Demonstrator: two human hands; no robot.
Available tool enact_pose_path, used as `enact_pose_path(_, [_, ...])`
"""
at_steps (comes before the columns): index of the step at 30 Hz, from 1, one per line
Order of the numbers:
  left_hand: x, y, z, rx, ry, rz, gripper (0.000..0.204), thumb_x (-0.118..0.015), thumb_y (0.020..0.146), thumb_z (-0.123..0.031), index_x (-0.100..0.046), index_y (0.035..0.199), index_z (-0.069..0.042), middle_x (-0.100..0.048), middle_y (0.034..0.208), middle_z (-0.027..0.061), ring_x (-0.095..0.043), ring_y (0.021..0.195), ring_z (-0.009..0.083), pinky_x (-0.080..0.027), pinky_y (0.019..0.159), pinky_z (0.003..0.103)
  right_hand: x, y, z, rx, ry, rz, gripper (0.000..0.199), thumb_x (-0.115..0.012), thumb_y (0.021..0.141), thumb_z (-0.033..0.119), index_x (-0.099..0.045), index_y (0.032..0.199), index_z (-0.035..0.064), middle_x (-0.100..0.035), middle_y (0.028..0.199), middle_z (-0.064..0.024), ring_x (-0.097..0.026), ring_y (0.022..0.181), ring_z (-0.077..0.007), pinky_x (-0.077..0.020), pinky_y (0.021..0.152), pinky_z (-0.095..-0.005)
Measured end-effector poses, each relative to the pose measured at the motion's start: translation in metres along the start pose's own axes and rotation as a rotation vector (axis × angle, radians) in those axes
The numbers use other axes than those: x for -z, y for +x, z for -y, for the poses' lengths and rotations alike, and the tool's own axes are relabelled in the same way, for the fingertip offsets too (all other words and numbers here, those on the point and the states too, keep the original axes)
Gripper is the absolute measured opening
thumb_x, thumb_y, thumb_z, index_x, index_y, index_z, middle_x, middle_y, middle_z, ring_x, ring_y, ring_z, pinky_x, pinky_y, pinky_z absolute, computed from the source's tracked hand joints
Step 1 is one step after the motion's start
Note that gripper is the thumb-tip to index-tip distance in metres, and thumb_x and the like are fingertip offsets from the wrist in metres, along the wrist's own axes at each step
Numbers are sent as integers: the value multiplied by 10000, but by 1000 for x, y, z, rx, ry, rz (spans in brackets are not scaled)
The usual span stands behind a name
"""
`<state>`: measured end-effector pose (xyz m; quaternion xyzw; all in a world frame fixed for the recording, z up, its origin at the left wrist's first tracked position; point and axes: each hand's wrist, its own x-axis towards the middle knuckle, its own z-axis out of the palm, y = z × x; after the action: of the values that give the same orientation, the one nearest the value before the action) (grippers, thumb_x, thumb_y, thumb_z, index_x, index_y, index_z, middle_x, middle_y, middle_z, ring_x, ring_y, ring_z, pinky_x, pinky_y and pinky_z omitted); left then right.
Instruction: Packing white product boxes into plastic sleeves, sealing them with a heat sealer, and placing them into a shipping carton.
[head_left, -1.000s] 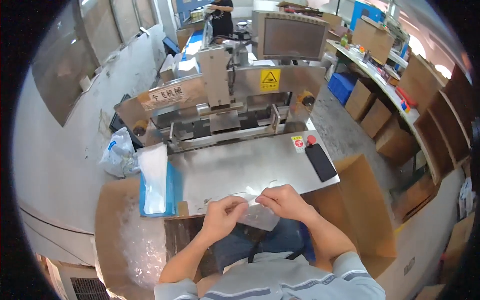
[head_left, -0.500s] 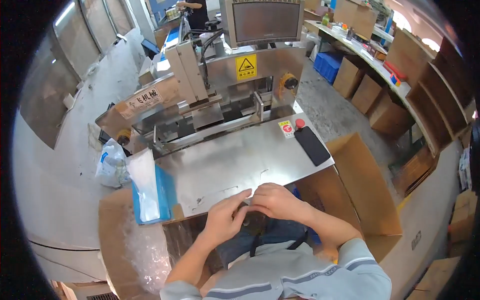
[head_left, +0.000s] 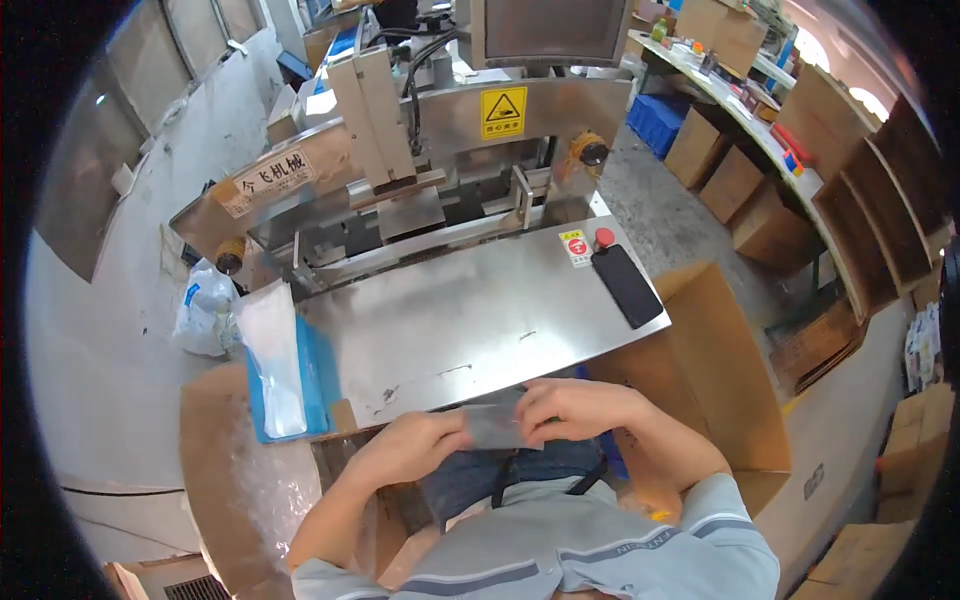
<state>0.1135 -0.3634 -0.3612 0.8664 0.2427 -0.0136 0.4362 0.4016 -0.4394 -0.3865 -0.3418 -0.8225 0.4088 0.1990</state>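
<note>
Between my hands, in front of the machine table's near edge, is a small, greyish see-through plastic bag. My left hand pinches its left side with thumb and fingers. My right hand has its fingers curled over the right side. What lies inside the bag, if anything, I cannot make out. Just beyond my hands is the bare metal tabletop of the machine. A blue box with a stack of white, filmy plastic bags stands at the table's left end.
Beyond the tabletop rises the machine's metal frame, with a screen above. A black phone lies by a red button on the right. Open cardboard boxes stand to the right and left, the left one holding clear plastic.
My hands have drawn apart and come slightly nearer to me, and the plastic bag now shows stretched between them. The whole view has shifted a little.
</note>
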Motion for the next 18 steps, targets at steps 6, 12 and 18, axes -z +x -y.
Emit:
enact_pose_path(6, [39,17,44,-115,-34,-78,228,-568,977,-229,-615,908,-18,-634,826,183,-618,769,366,-501,734,422,36,30,-45,-23,-6,-39,159,-683,913,196,-728,861,53,-711,882,-95,-662,920,-278,-458,970,-425])
enact_pose_path(12, [105,88,148,145,-302,-130,295,-656,976,-328,-738,1017,-47,-710,926,13,-611,846,107,-489,755,302,81,96,-133,-301,207,-249,202,-666,888,215,-748,890,30,-726,803,-90,-662,755,-164,-519,722,-325])
enact_pose_path(18, [180,153,177,352,-488,-318,243,-738,887,-311,-750,979,-87,-634,800,-47,-507,747,50,-362,606,231,141,173,-181,-363,-104,-349,245,-678,884,247,-736,944,17,-725,811,-84,-654,764,-140,-521,729,-312])
